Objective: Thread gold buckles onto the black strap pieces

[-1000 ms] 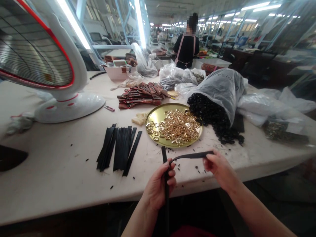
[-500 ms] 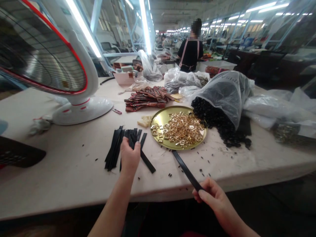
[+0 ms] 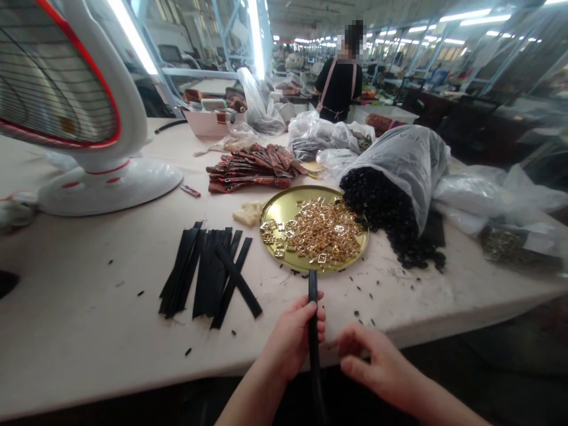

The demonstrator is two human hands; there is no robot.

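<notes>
My left hand (image 3: pixel 290 340) is closed round a long black strap (image 3: pixel 313 296) that runs from near the gold tray down past the table's front edge. My right hand (image 3: pixel 370 364) sits just to its right at the table edge, fingers curled loosely; I cannot make out anything in them. A fan of cut black strips (image 3: pixel 208 275) lies on the white table (image 3: pixel 89 331) to the left. Ahead stands a round gold tray (image 3: pixel 277 213) heaped with gold buckles (image 3: pixel 322 234).
A clear bag spilling small black parts (image 3: pixel 390 204) lies right of the tray. A white and red fan (image 3: pixel 84 118) stands at the left. Red-brown leather pieces (image 3: pixel 252 168), plastic bags (image 3: pixel 322 136) and a box sit farther back. A person in a black top (image 3: pixel 339 83) stands beyond.
My left hand left the pile of black strips, where one strip now lies crosswise, and took hold of the long strap. My right hand let go of the strap's end.
</notes>
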